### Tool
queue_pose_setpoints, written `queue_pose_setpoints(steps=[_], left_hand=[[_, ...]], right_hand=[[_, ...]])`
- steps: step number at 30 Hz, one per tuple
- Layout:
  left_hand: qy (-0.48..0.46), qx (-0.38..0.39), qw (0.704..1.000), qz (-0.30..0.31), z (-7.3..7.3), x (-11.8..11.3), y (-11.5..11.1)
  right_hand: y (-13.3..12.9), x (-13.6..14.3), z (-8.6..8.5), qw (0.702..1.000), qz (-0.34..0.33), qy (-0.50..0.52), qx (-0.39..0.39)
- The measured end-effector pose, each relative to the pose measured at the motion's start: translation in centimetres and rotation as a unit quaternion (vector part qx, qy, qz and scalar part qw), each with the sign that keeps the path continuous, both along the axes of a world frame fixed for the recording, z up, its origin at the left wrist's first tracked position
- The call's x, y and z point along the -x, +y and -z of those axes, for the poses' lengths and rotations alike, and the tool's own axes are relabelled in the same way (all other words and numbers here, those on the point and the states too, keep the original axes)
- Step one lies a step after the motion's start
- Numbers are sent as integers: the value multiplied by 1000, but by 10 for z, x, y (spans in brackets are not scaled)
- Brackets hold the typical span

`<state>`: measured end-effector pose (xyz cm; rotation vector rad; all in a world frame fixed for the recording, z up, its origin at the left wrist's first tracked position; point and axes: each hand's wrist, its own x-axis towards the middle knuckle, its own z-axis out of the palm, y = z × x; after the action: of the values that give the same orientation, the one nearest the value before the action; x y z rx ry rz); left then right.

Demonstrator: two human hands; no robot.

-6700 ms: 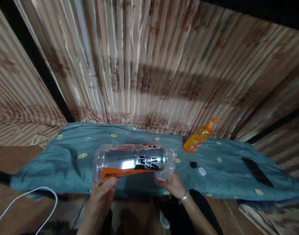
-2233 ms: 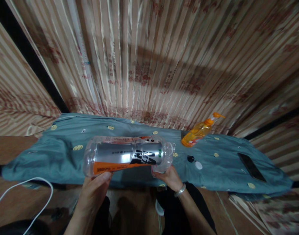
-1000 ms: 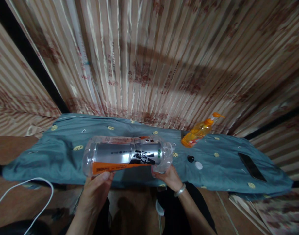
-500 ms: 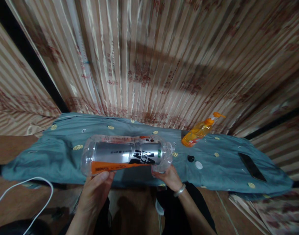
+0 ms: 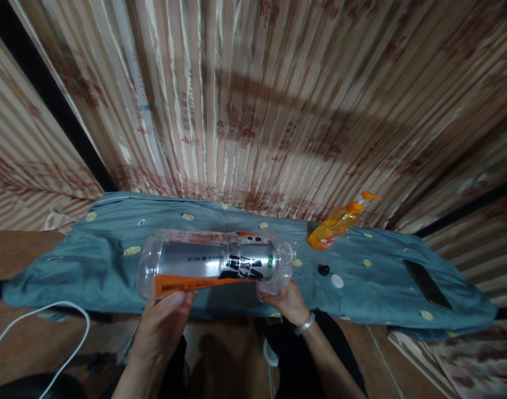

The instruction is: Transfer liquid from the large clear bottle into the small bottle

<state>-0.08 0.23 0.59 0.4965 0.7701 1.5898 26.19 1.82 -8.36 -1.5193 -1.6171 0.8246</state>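
A large clear plastic bottle with a silver and orange label lies sideways between my hands, its uncapped-looking neck pointing right. My left hand grips its lower edge near the base, thumb on the label. With a bracelet on the wrist, my right hand holds it close to the neck; the fingers underneath are partly hidden. Just right of the neck, a small black cap and a white disc rest on the blue-green cloth.
An orange pump bottle stands toward the back of the cloth-covered table. A dark phone lies at the right. Behind hangs a striped curtain. A white cable loops at lower left.
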Motion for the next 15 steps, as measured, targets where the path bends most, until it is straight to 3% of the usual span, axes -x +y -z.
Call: queue_pose_setpoints(steps=[8, 15], left_hand=[[9, -5, 1000, 9, -9, -4, -1], [25, -19, 999, 14, -6, -1, 0]], right_hand=[[0, 1, -2, 1000, 1, -1, 7], [0, 0, 0, 1000, 3, -1, 8]])
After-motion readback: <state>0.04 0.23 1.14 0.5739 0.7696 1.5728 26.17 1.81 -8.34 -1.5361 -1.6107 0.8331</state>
